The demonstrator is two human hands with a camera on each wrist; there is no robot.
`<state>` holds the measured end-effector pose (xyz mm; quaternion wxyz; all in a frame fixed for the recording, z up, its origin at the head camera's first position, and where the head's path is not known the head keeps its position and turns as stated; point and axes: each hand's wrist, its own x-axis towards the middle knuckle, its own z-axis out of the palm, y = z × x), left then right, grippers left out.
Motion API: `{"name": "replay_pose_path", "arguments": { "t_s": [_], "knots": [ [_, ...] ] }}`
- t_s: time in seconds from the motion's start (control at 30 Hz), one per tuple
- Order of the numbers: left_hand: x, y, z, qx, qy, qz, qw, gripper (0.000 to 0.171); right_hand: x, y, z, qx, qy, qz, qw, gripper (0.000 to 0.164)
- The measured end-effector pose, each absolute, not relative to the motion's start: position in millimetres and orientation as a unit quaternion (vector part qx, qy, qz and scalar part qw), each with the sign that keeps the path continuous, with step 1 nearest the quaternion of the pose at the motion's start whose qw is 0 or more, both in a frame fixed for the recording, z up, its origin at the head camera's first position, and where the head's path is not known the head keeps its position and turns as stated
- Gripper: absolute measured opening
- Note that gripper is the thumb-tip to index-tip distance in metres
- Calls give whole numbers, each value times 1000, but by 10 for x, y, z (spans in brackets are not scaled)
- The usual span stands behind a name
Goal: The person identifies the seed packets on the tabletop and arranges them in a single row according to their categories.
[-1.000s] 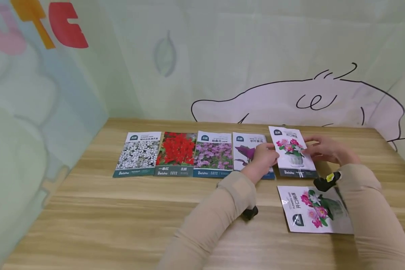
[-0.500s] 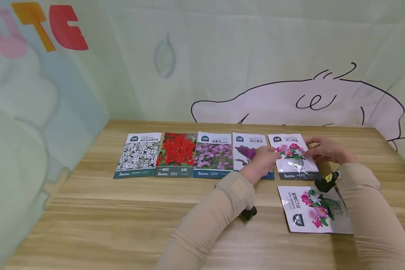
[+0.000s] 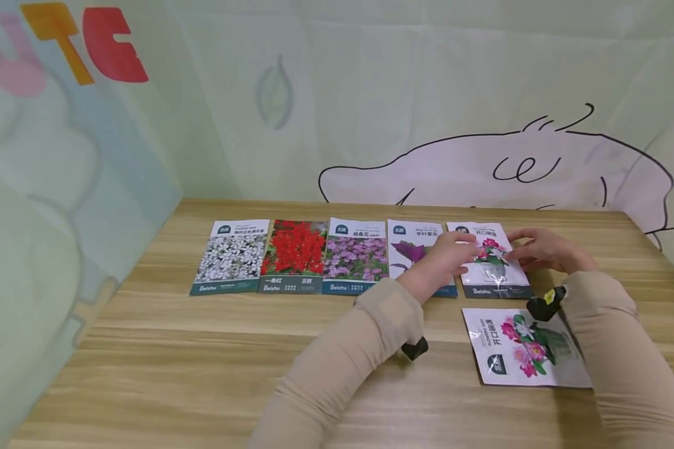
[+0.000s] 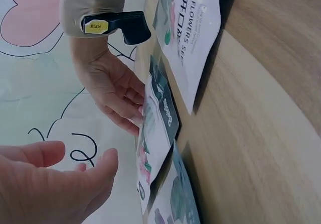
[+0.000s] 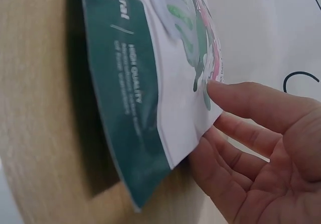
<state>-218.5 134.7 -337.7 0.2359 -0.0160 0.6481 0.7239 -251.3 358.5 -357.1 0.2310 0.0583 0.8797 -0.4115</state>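
Note:
Five flower seed packets form a row on the wooden table, and my right hand (image 3: 547, 251) is at the rightmost, a white seed packet with pink flowers in a pot (image 3: 490, 274). In the right wrist view the thumb (image 5: 241, 101) lies on the packet's face and the other fingers are at its side edge, pinching it. My left hand (image 3: 440, 260) hovers above the left edge of that packet and over the purple-leaf packet (image 3: 405, 252). In the left wrist view its thumb and fingers are apart, holding nothing.
Left in the row are a white-flower packet (image 3: 229, 259), a red-flower packet (image 3: 294, 249) and a pink-purple-flower packet (image 3: 355, 259). Another pink-flower packet (image 3: 525, 355) lies sideways nearer me, partly under my right forearm. A printed cloth wall (image 3: 371, 93) stands behind the table (image 3: 202, 362).
The rightmost packet has come down from a raised tilt to lie in the row. My left hand has let go of its left edge and lifted slightly rightward. My right hand stays at its side.

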Motion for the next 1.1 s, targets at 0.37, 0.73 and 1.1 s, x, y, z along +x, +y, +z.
{"name": "replay_pose_path", "arguments": {
  "t_s": [0.37,0.73,1.1],
  "knots": [
    [-2109,1060,-3361,71,686,659,301,36,-2299,3759,-3440,33,901,-335,274,66],
    [-2005,675,-3513,56,677,625,385,39,-1882,4117,-3485,46,890,-338,303,49],
    [-1710,596,-3621,42,647,624,436,39,-1421,4405,-3541,133,823,-439,334,53]
  ]
}}
